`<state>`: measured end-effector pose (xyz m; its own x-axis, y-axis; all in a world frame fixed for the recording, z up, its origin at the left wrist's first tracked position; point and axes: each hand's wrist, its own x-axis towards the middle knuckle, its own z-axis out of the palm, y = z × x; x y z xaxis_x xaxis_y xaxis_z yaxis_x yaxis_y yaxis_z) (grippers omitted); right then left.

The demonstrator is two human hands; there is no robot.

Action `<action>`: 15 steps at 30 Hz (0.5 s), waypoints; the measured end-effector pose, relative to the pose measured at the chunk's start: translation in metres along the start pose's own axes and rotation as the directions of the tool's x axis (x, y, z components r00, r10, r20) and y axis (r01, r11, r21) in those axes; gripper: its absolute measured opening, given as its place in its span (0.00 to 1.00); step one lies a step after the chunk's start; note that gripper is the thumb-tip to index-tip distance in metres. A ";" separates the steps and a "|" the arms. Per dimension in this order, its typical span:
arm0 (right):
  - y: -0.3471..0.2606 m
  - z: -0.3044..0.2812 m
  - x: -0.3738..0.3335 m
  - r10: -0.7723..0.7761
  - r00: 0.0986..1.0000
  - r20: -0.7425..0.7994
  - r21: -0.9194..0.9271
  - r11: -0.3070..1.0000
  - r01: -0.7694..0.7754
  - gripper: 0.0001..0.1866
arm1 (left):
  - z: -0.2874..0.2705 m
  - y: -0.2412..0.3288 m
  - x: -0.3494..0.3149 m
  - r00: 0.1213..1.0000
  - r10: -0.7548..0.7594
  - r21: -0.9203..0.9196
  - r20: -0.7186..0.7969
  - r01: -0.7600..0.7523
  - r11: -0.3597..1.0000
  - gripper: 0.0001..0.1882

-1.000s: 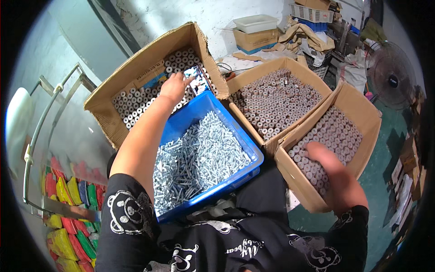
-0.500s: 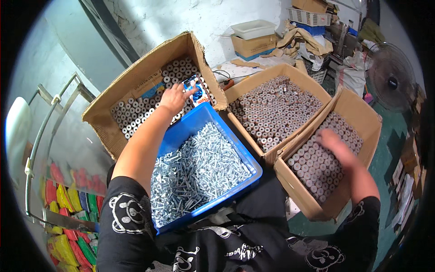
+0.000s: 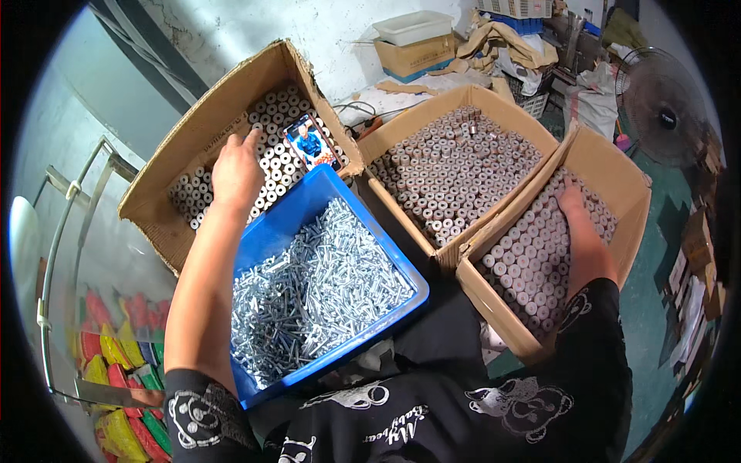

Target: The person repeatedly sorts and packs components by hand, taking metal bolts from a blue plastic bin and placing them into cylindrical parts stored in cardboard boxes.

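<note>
My left hand [image 3: 236, 171] reaches into the left cardboard box [image 3: 212, 96], fingers resting on the upright metal sleeves [image 3: 276, 116] packed inside; whether it grips one I cannot tell. A phone [image 3: 312, 143] with a lit screen lies on those sleeves just right of the hand. My right hand [image 3: 580, 225] lies palm down on the metal sleeves [image 3: 532, 255] in the right cardboard box [image 3: 617, 166], fingers hidden among them. Between my arms sits a blue plastic bin [image 3: 270, 231] full of silver screws [image 3: 316, 285].
A third cardboard box [image 3: 428, 108] of sleeves stands in the middle behind the bin. A fan [image 3: 664, 116] stands at the far right. Cartons, a white tray [image 3: 413, 27] and clutter line the back wall. A metal frame [image 3: 73, 231] and coloured bags [image 3: 116, 363] are at my left.
My left hand moved left, off the phone and deeper into the left box. My right hand slid farther up into the right box.
</note>
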<state>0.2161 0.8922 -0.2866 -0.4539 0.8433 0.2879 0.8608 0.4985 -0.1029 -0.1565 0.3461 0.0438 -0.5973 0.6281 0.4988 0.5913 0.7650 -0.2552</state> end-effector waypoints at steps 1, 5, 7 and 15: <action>-0.014 -0.002 -0.002 0.018 0.989 0.144 0.036 0.999 -0.023 0.31 | -0.013 0.000 -0.008 0.996 -0.070 -0.051 0.049 0.072 0.996 0.26; -0.047 -0.017 -0.029 0.114 0.951 0.287 -0.033 0.993 -0.109 0.32 | -0.058 0.008 -0.049 0.994 0.054 -0.180 0.095 -0.037 0.983 0.18; -0.019 0.004 -0.045 0.140 0.989 0.055 -0.061 0.989 -0.137 0.26 | -0.076 0.018 -0.069 0.983 0.096 -0.258 0.158 -0.053 0.965 0.16; -0.039 0.016 -0.029 0.054 0.998 0.040 0.048 0.997 -0.056 0.28 | -0.137 -0.025 -0.223 0.956 -0.155 -0.425 0.248 0.251 0.870 0.15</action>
<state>0.1923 0.8517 -0.3060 -0.4152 0.8765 0.2434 0.8728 0.4593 -0.1650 0.0361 0.1674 0.0523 -0.7971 0.5174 0.3113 0.5946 0.7625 0.2551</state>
